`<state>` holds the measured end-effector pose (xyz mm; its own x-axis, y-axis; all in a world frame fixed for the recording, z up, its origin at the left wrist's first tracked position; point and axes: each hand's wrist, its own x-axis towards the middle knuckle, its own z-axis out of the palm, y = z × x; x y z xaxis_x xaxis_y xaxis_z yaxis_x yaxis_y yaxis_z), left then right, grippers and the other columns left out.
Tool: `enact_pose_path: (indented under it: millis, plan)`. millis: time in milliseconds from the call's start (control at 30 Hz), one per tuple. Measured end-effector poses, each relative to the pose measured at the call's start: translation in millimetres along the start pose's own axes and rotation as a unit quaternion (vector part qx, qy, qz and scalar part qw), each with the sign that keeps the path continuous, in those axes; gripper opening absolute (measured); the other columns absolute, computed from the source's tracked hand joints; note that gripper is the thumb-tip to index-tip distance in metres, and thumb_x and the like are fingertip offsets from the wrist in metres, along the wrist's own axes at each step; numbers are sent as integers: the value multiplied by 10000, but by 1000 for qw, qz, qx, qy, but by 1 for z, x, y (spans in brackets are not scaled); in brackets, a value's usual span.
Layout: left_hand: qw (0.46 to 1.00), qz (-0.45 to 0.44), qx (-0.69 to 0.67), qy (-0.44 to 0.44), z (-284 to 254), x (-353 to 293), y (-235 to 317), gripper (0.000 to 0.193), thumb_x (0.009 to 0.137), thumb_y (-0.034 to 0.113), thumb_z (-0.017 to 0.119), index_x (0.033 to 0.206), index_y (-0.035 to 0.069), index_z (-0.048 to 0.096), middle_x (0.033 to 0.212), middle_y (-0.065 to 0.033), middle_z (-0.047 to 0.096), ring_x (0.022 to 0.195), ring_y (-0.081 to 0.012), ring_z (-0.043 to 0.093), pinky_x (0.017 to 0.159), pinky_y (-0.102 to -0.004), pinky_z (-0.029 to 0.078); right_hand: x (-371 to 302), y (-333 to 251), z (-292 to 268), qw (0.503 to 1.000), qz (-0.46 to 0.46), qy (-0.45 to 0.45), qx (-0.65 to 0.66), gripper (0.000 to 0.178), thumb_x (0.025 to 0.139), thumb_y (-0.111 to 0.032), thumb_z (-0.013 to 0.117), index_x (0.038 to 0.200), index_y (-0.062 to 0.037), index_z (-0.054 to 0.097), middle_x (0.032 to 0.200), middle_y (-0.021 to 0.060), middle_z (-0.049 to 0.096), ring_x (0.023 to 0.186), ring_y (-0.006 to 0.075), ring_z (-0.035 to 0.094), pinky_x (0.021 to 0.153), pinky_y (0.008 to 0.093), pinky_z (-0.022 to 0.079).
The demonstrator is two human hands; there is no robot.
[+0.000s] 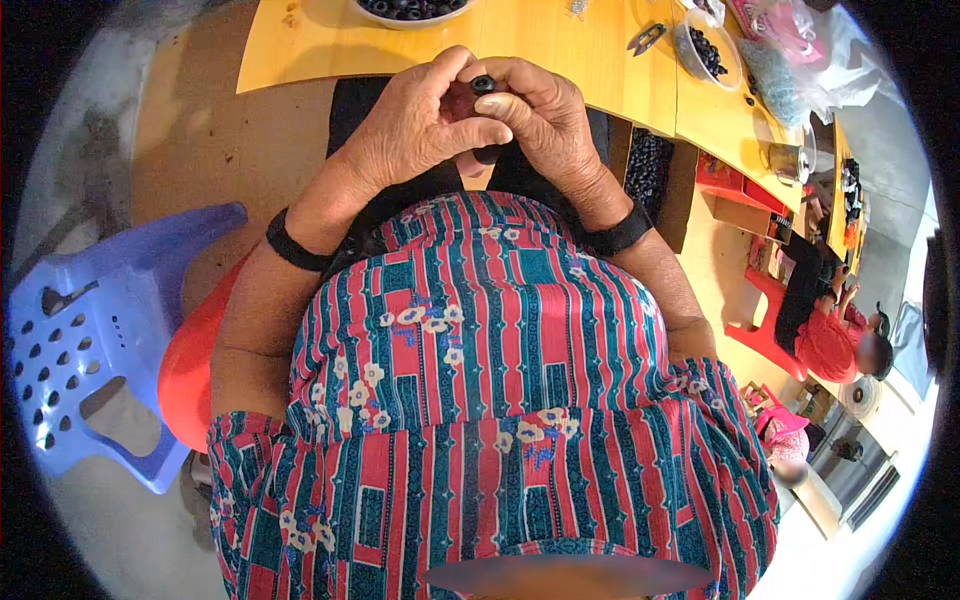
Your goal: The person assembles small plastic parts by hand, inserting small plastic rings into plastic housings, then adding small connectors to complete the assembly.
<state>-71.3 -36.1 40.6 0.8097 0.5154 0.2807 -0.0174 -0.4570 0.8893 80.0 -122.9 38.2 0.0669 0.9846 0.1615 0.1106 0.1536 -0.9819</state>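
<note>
Both hands meet above my lap, just off the table's near edge. My right hand (548, 125) pinches a small black ring-shaped part (484, 84) between thumb and index finger, its hole facing up. My left hand (415, 125) is curled in from the other side, its thumb stretched toward the right thumb. Under the thumbs shows a dark piece (487, 154), closed in by the left fingers. Whether it belongs to the same part I cannot tell. The left fingertips are mostly hidden.
On the yellow table (560, 45) stand a bowl (405, 24) of black parts, snips (647, 39), a clear tub (738, 62) with more black parts, plastic bags (835, 75) and a metal cup (788, 160). A blue plastic chair (150, 300) is at left. People sit far right.
</note>
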Motion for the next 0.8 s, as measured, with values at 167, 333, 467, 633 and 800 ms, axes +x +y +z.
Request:
enact_pose_path:
  millis: [167, 333, 467, 633, 800]
  plan:
    - [994, 40, 75, 63, 5, 1, -3, 503, 739, 462, 686, 807, 35, 428, 606, -76, 425, 550, -190, 446, 522, -306, 392, 0, 0, 5, 1000, -11, -8, 0, 223, 872, -152, 575, 1060, -30, 570, 774, 44, 618, 482, 78, 579, 390, 175, 460]
    - [994, 47, 75, 66, 4, 2, -4, 486, 764, 463, 662, 773, 37, 429, 588, -74, 429, 528, -187, 443, 506, -296, 390, -1, 0, 6, 998, -53, 7, -20, 256, 885, -231, 563, 1044, -31, 573, 761, 35, 610, 476, 63, 566, 393, 169, 445]
    - [997, 13, 43, 56, 4, 2, 0, 482, 733, 465, 685, 790, 24, 498, 626, -133, 543, 571, -248, 576, 518, -328, 451, -1, -4, 6, 999, -33, 6, -7, 283, 886, -270, 560, 1037, -32, 577, 730, 25, 602, 477, 58, 560, 400, 169, 441]
    - [997, 3, -21, 79, 13, -1, -8, 441, 759, 431, 679, 784, 32, 493, 599, -105, 524, 539, -175, 547, 502, -292, 437, 2, -7, 4, 1000, -23, 6, 3, 297, 888, -294, 558, 1029, -34, 580, 677, 12, 585, 486, 52, 556, 408, 171, 440]
    - [995, 8, -56, 87, 15, -4, -6, 373, 787, 348, 671, 829, 27, 486, 580, -68, 502, 528, -124, 509, 494, -266, 419, 4, -11, 0, 996, -47, 17, -79, 283, 837, -262, 618, 1010, -38, 603, 702, 27, 589, 510, 88, 568, 459, 203, 459]
